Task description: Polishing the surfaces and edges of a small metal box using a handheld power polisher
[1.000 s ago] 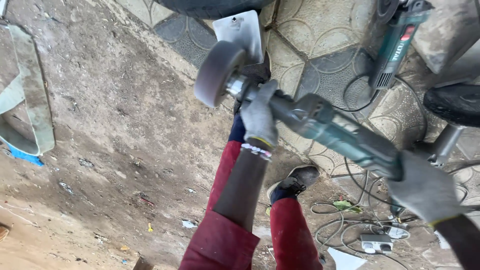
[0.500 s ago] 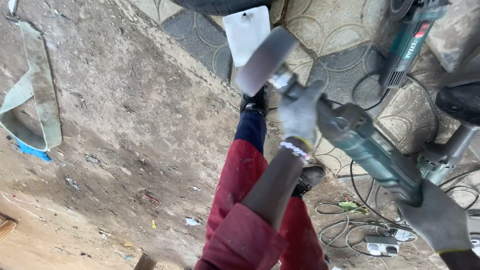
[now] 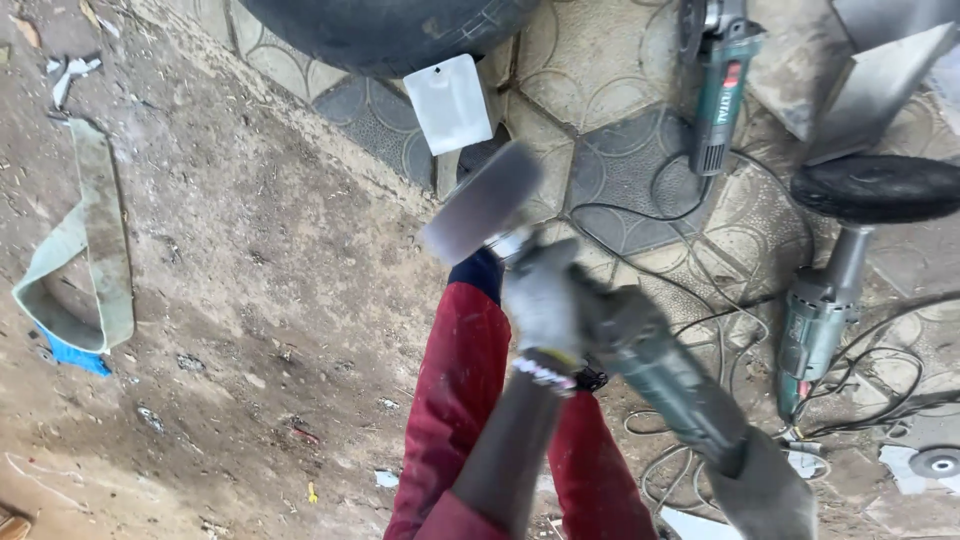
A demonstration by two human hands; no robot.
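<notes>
So the angle grinder (image 3: pixel 640 370) is up in the air in front of the person, over their red trouser legs (image 3: pixel 455 400). Its long axis runs on a diagonal: tail end at the lower right, head up toward the upper left. The grey disc (image 3: pixel 485 200) on the head is blurred and sits tilted, its face turned up and to the left, toward the dirt ground (image 3: pixel 250 250).

Left hand (image 3: pixel 545 300), in a pale grey glove, is wrapped tight around the front of the body just behind the disc. There's a beaded band at that wrist. Right hand (image 3: pixel 765 490), also gloved, is closed around the rear of the handle at the bottom right corner.

Just past the disc there's a white flat card-like piece (image 3: pixel 450 100) lying on the patterned paving (image 3: pixel 600 80), right below a dark tyre (image 3: pixel 390 30). Two more grinders lie on the paving to the right: a teal one (image 3: pixel 715 95) up top and one with a wide black pad (image 3: pixel 875 185), cables (image 3: pixel 690 310) looping between them. Way over on the left, well apart from everything, a greenish strap loop (image 3: pixel 85 250) lies on the dirt.
</notes>
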